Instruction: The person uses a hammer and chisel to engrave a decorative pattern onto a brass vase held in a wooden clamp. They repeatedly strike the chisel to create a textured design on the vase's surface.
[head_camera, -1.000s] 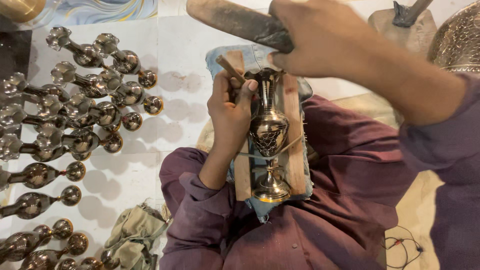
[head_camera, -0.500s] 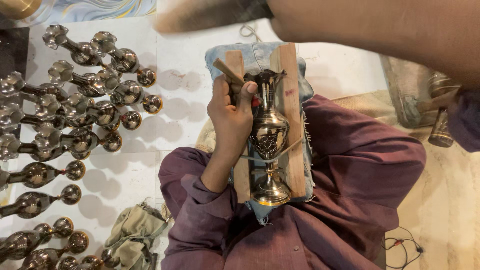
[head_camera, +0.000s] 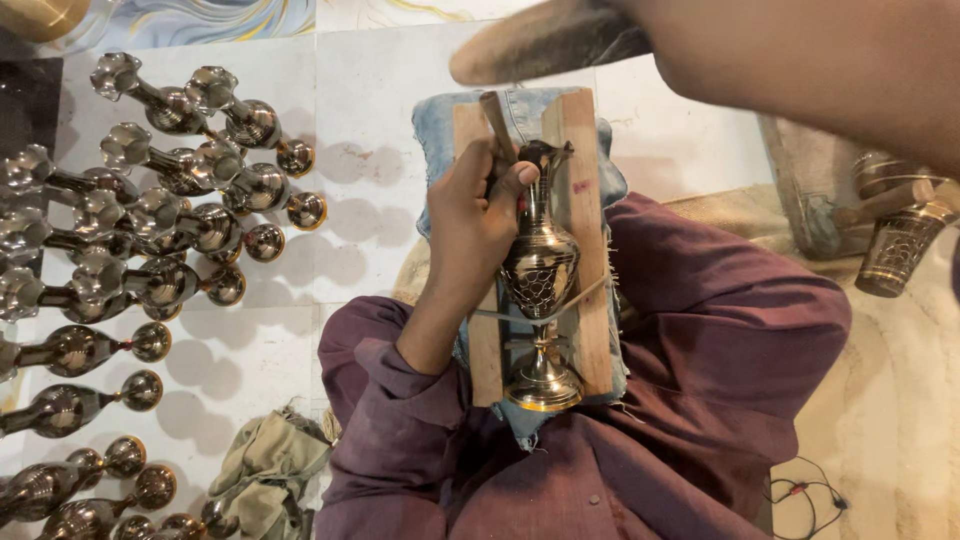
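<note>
A brass vase (head_camera: 540, 270) lies on its side between two wooden rails (head_camera: 578, 150) on my lap, tied down by a thin cord. My left hand (head_camera: 468, 235) rests against the vase's neck and is shut on a thin chisel (head_camera: 495, 115), whose tip meets the vase near the neck. My right hand (head_camera: 760, 50) is raised close to the camera at the top. It is blurred and shut on a wooden mallet (head_camera: 540, 40) that hangs above the chisel's upper end. A blue denim cloth (head_camera: 437, 120) lies under the rails.
Several brass vases (head_camera: 150, 200) lie in rows on the white floor at the left. A crumpled olive cloth (head_camera: 262, 470) sits beside my left knee. At the right are an engraved brass cup (head_camera: 900, 245), a wooden-handled tool (head_camera: 885, 205) and a thin cable (head_camera: 800, 490).
My right hand has swung the mallet up and closer to the camera, now above the chisel. My left hand has stayed on the chisel and vase.
</note>
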